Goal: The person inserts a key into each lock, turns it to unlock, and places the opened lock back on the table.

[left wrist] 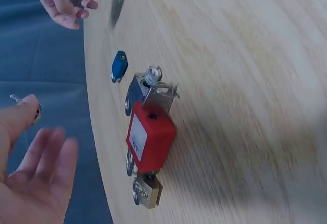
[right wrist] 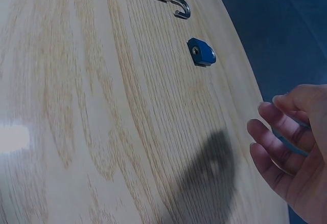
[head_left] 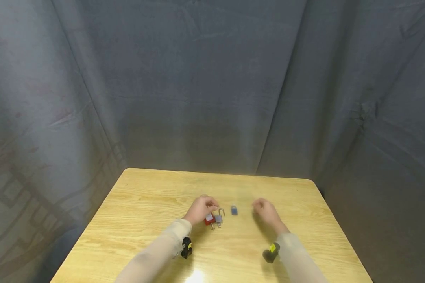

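My left hand (head_left: pixel 200 209) is raised above the padlocks, pinching a small shiny metal piece (left wrist: pixel 38 112) that looks like a key, mostly hidden by the thumb. Below it lies a red padlock (left wrist: pixel 153 137) with a white label and a key (left wrist: pixel 161 97) at its keyhole. Against it is a grey-blue padlock (head_left: pixel 218 219) whose shackle stands open. A small brass padlock (left wrist: pixel 148 191) sits on the red one's other side. Apart to the right lies a small blue padlock (right wrist: pixel 202 51). My right hand (head_left: pixel 267 211) hovers right of it, fingers loosely bent, nothing visible in them.
The padlocks lie on a light wooden table (head_left: pixel 145 208) with rounded far corners. Grey curtains (head_left: pixel 198 98) hang behind the table and on both sides. A black wrist camera (head_left: pixel 186 247) sits on the left wrist, another (head_left: pixel 270 253) on the right.
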### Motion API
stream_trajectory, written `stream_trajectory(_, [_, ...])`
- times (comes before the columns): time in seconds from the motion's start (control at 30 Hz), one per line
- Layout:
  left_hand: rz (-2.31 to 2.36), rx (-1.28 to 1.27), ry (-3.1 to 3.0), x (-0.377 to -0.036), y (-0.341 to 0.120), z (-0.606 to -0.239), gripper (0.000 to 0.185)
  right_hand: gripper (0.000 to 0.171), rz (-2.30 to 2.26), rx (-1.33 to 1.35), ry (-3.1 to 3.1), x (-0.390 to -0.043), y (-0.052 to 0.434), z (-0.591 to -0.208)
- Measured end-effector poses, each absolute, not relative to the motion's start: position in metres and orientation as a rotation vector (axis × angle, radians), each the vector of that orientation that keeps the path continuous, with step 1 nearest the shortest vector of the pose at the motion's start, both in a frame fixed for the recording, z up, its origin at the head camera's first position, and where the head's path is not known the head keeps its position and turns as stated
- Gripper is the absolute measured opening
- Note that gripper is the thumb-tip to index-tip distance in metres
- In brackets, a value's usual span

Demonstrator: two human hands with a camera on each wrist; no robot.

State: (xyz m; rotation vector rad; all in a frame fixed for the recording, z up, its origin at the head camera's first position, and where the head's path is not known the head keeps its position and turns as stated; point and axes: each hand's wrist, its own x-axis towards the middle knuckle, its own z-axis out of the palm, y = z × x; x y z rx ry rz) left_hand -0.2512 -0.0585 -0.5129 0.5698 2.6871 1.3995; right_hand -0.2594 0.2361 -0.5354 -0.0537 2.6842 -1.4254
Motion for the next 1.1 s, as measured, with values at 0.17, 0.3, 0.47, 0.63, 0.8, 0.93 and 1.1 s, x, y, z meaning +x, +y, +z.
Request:
stream_trajectory(0.17, [1.295, 0.546, 2.861, -0.249, -0.063, -0.503, 0.006, 0.024, -1.417, -0.062, 2.684, -0.260, 0.237, -0.535])
stream_trajectory(0.3, [1.340, 0.539, 2.828, -0.248, -0.065, -0.499, 0.006, 0.023, -1.405, -0.071, 2.695, -0.262, 0.238, -0.536])
stream_trajectory(0.47, [1.570, 0.437, 2.609, -0.251, -0.069, -0.505, 0.008, 0.022, -1.386, -0.078, 2.719, -0.264, 0.237, -0.536])
stream_trajectory(0.63, [1.856, 0.142, 2.253, -0.253, -0.073, -0.510, 0.024, 0.023, -1.383, -0.088, 2.729, -0.264, 0.237, -0.534])
stream_trajectory(0.8, [2.008, -0.018, 2.030, -0.255, -0.081, -0.513, 0.032, 0.023, -1.403, -0.101, 2.716, -0.264, 0.236, -0.532])
stream_trajectory(0.93, [2.025, -0.099, 1.988, -0.255, -0.087, -0.517, 0.032, 0.024, -1.402, -0.105, 2.709, -0.265, 0.236, -0.531])
stream_trajectory(1.1, [1.994, -0.222, 2.017, -0.256, -0.092, -0.519, 0.030, 0.024, -1.388, -0.101, 2.712, -0.267, 0.236, -0.532])
